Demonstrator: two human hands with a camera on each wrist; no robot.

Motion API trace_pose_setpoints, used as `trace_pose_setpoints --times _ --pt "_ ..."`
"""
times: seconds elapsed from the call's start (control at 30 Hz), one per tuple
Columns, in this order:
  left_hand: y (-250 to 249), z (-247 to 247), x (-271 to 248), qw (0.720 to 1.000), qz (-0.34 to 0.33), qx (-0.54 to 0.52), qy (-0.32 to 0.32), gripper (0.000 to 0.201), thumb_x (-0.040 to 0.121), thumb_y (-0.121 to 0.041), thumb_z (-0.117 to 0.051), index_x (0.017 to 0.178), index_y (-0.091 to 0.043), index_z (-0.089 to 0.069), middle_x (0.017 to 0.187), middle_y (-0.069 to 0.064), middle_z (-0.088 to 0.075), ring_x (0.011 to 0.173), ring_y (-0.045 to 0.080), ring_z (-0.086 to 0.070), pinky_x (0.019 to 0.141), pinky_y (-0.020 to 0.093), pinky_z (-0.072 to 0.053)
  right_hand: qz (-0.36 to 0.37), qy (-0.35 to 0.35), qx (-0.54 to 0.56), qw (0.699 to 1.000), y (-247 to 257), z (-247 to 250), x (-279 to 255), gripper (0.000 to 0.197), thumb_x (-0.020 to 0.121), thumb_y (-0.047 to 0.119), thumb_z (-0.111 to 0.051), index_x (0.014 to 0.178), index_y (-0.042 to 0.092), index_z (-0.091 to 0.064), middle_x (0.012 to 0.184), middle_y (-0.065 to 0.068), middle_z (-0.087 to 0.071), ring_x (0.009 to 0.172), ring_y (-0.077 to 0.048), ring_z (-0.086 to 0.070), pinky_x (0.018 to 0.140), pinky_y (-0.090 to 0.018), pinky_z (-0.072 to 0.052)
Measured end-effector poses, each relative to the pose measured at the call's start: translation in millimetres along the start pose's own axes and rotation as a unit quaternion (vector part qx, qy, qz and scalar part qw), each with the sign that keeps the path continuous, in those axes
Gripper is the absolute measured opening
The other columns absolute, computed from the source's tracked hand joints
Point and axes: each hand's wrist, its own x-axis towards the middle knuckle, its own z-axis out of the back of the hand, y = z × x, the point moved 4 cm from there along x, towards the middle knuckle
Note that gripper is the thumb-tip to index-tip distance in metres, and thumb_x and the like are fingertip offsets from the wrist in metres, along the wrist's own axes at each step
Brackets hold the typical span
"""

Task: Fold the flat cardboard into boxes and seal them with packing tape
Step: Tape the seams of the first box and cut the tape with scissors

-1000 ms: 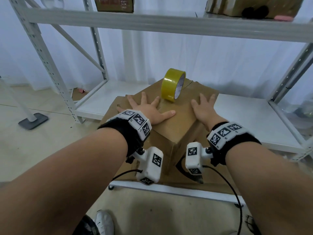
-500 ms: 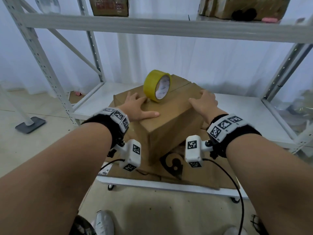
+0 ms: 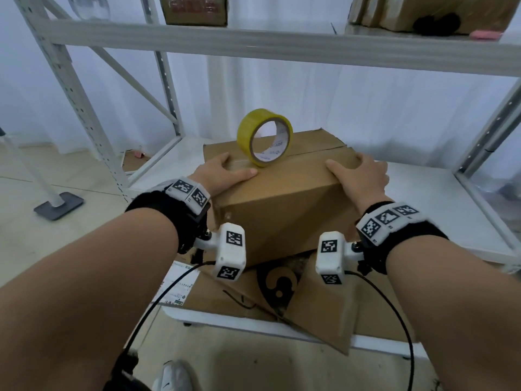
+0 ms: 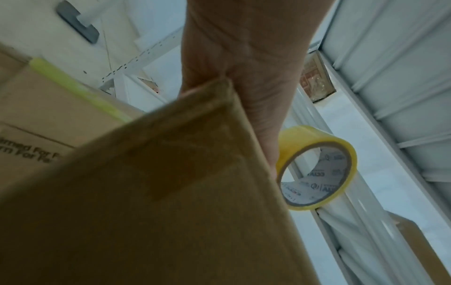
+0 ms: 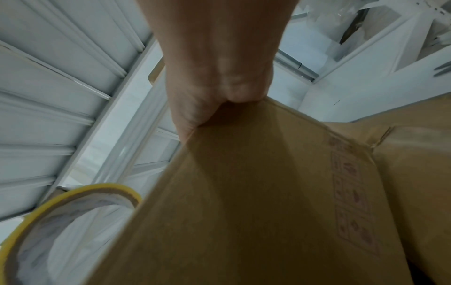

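both hands point(image 3: 222, 173) point(image 3: 359, 176) grip box point(image 3: 282, 204) ends | fingertips hidden | tape roll point(image 3: 265, 136) on top

Partly readable print is showing on a cardboard carton point(image 4: 36, 123) left of the folded box point(image 4: 171, 212), "...irmed For F..." above "...rm For Fe...", while the logo lettering inside the tape roll point(image 4: 317, 169) is staying too blurred to read.

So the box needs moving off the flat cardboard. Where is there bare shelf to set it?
Bare white shelf lies right of the box, out to the rack upright, and a narrower strip sits left. The front is crowded with flat cardboard.
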Motion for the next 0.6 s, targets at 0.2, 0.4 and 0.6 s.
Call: trace_pose_setpoints --times 0.2,0.4,0.6 --pt "-12 20 -35 0.998 -0.060 0.031 0.002 0.090 0.079 -0.064 -0.063 0.152 -0.027 -0.025 0.155 0.003 -0.030 0.140 0.025 -0.032 0.113 0.037 -0.025 -0.021 -0.060 0.005 0.998 0 28 -55 0.075 0.076 0.062 -0.063 0.137 0.022 -0.043 0.133 -0.011 -0.037 0.125 -0.034 -0.039 0.101 -0.050 -0.039" --pt "11 12 -57 0.983 -0.059 0.174 0.018 0.088 0.084 -0.068 -0.052 0.152 -0.020 -0.024 0.153 0.009 -0.034 0.138 0.029 -0.035 0.110 0.035 -0.029 -0.046 -0.003 -0.176 0.983 -4 23 -102 0.071 0.081 0.057 -0.057 0.135 0.014 -0.041 0.134 -0.017 -0.041 0.122 -0.037 -0.043 0.100 -0.047 -0.033" --pt "27 1 -57 0.982 -0.062 0.180 0.009 0.093 0.079 -0.075 -0.048 0.153 -0.028 -0.017 0.161 0.011 -0.005 0.146 0.030 -0.015 0.117 0.042 -0.017 0.275 0.057 -0.036 0.959 101 -11 -134 0.070 0.091 0.053 -0.054 0.151 0.036 -0.022 0.159 -0.010 -0.007 0.145 -0.032 -0.011 0.118 -0.049 -0.018"
